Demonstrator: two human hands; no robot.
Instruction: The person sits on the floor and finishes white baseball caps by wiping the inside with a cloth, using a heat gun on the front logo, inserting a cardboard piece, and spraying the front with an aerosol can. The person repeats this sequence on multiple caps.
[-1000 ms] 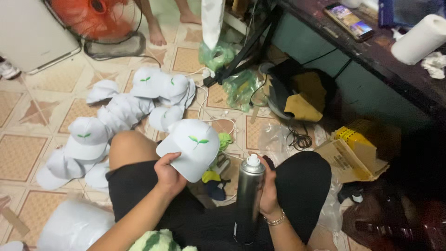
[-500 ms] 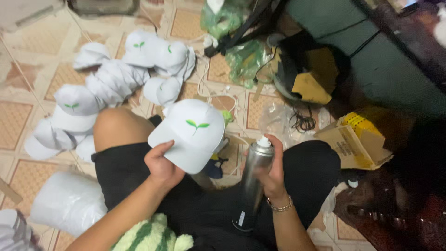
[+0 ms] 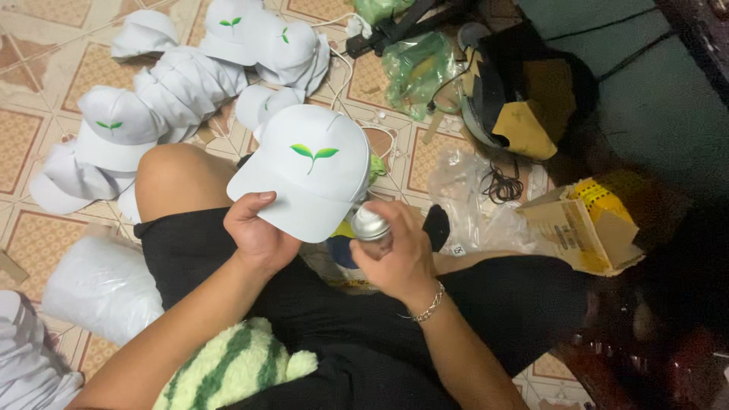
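Head view: we see the white cap (image 3: pixel 307 182) held over the lap, left hand (image 3: pixel 258 235) pinching its brim, right hand (image 3: pixel 395 258) wrapped around the spray can (image 3: pixel 370 226) just beside it. Nozzle direction unclear; we judge spray could stain the green leaf logo (image 3: pixel 314 154) or black shorts (image 3: pixel 364 311).

A home floor used as a small workshop. Patterned floor tiles (image 3: pixel 23 129) hold a pile of white caps (image 3: pixel 159 91). Right of the pile lie plastic bags (image 3: pixel 421 68) and a torn cardboard box (image 3: pixel 585 224).
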